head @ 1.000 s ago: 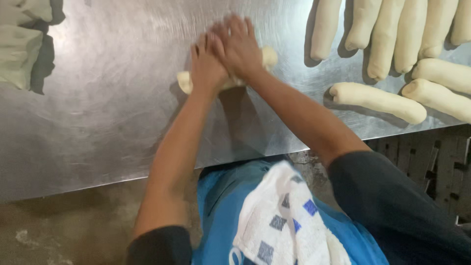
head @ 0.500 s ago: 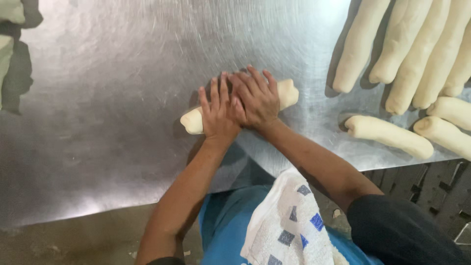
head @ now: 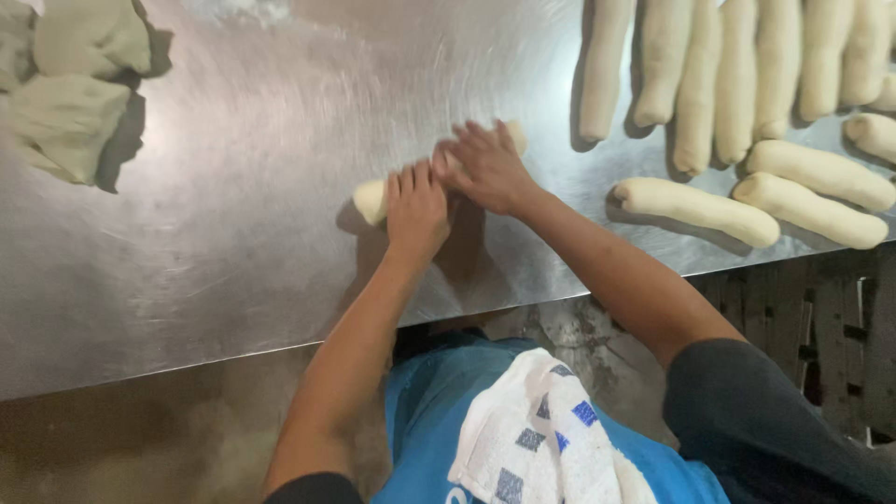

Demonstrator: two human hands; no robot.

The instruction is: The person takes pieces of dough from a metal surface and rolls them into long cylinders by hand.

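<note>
A pale dough roll (head: 371, 199) lies on the steel table (head: 233, 233), near its front edge. My left hand (head: 415, 207) presses flat on the roll's left part, fingers stretched forward. My right hand (head: 487, 166) presses on its right part, just beyond and beside the left hand. Only the two ends of the roll show; the other end (head: 515, 136) peeks out past my right fingers. Both palms rest on the dough rather than closing around it.
Several finished dough rolls (head: 695, 207) lie in rows at the right of the table. Rough dough lumps (head: 70, 121) sit at the far left. A white cloth with blue squares (head: 537, 439) hangs at my waist over a blue apron.
My hands have shifted on the roll: the right hand has pushed forward while the left sits nearer me. The roll looks a little longer. The view has moved, showing the dough lumps at left.
</note>
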